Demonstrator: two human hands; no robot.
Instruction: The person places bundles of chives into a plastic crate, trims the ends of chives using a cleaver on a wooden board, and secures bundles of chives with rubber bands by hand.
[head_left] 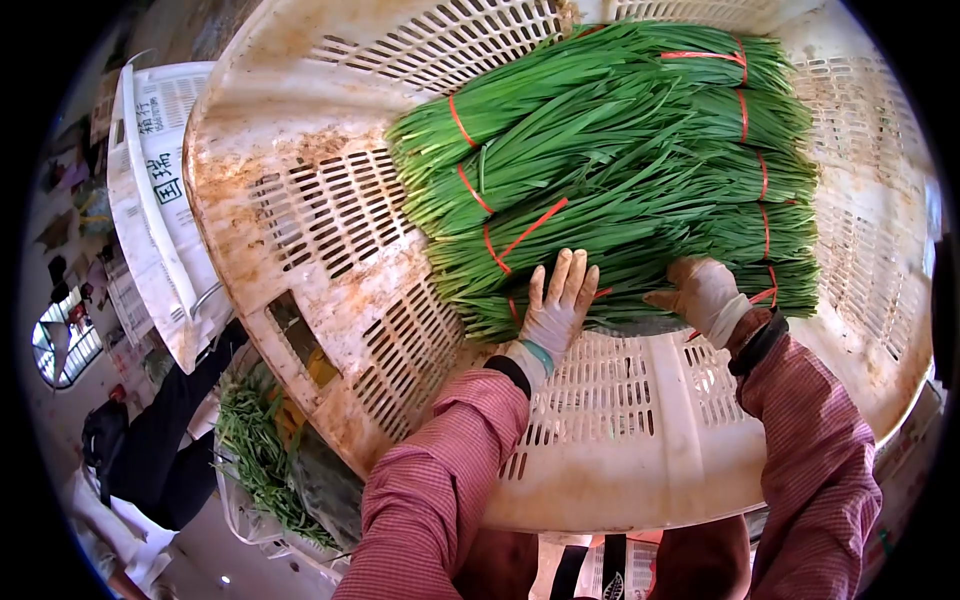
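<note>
The left hand [557, 305] lies flat, fingers slightly apart, on the nearest green bundle [635, 303], centre of the frame. The right hand [708, 298] curls at its right part; I cannot tell whether it clamps. Light, even pressure should spare the leaves, best kept parallel to the other bundles [600, 150], red ties [767, 232] unstrained, within the crate [600, 490]

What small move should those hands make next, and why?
Perhaps press the nearest green bunch gently toward the bunch behind it: the left hand lies flat on it, the right hand rests farther along it, and the bunches lie side by side in the crate.
</note>
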